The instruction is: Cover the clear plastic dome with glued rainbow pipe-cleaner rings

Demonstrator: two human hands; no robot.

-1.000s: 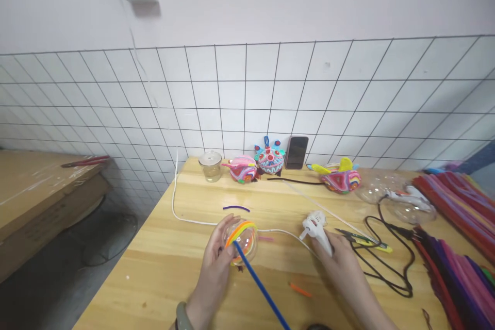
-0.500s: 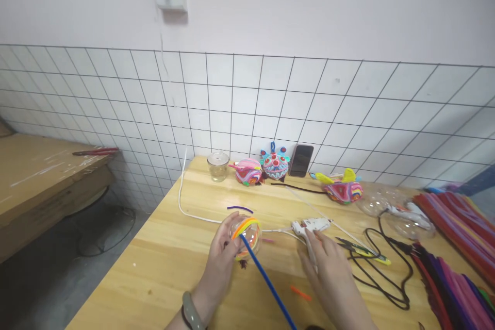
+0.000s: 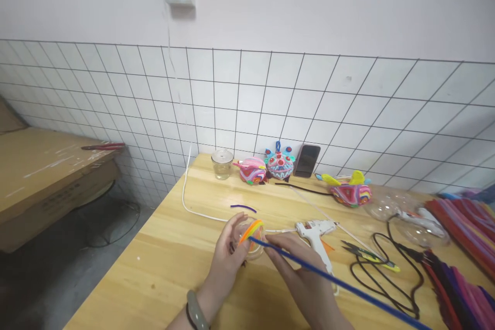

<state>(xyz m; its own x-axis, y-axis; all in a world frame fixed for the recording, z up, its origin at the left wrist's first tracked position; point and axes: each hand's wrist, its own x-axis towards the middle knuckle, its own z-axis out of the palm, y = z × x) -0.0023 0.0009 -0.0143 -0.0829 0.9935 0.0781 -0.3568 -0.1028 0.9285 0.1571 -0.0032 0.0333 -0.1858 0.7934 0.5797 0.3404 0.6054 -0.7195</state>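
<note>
My left hand [image 3: 227, 263] is closed around a clear plastic ball [image 3: 257, 251] near the middle of the table. Orange and yellow pipe cleaners [image 3: 252, 230] curve over the ball's surface. One end of a long blue pipe cleaner [image 3: 348, 280] meets the ball beside the yellow strip; the rest runs down to the lower right. Close to that end, my right hand [image 3: 303, 276] pinches the blue pipe cleaner between thumb and fingers. A white glue gun [image 3: 316, 231] lies just beyond my right hand, which partly overlaps its cord's side.
Along the wall stand a glass cup [image 3: 222, 166], decorated balls [image 3: 280, 165] and a phone [image 3: 307, 160]. To the right are scissors [image 3: 361, 251], a black cord [image 3: 390, 291], clear plastic balls [image 3: 390, 206] and bundled pipe cleaners [image 3: 464, 227]. A purple piece [image 3: 243, 207] lies behind the ball.
My right hand has left the glue gun and moved left to the ball, taking hold of the blue pipe cleaner. Its free end has swung to the right. The glue gun stays lying down.
</note>
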